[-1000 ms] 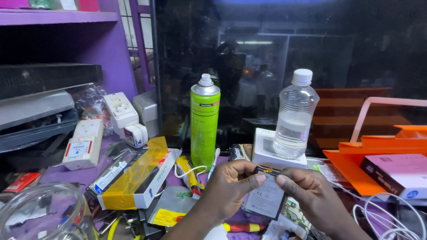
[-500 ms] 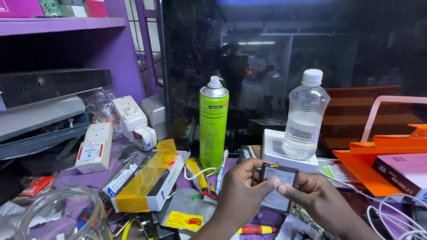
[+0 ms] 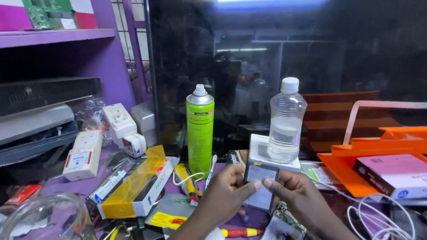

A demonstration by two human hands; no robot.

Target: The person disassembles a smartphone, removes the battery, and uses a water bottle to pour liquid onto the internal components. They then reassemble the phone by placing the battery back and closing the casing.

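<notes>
Before the green spray can [image 3: 199,129], both hands [image 3: 262,195] grip a small grey screen panel [image 3: 260,186] upright.

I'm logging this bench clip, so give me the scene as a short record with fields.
left hand: grips the left edge of the small flat device
right hand: grips its right edge, forefinger on the screen
behind hands: white box with a clear bottle on it
left of bottle: green spray can
right: orange tray

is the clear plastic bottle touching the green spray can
Apart. In the head view, the clear plastic bottle stands on a white box, with dark background showing between it and the green spray can.
</notes>
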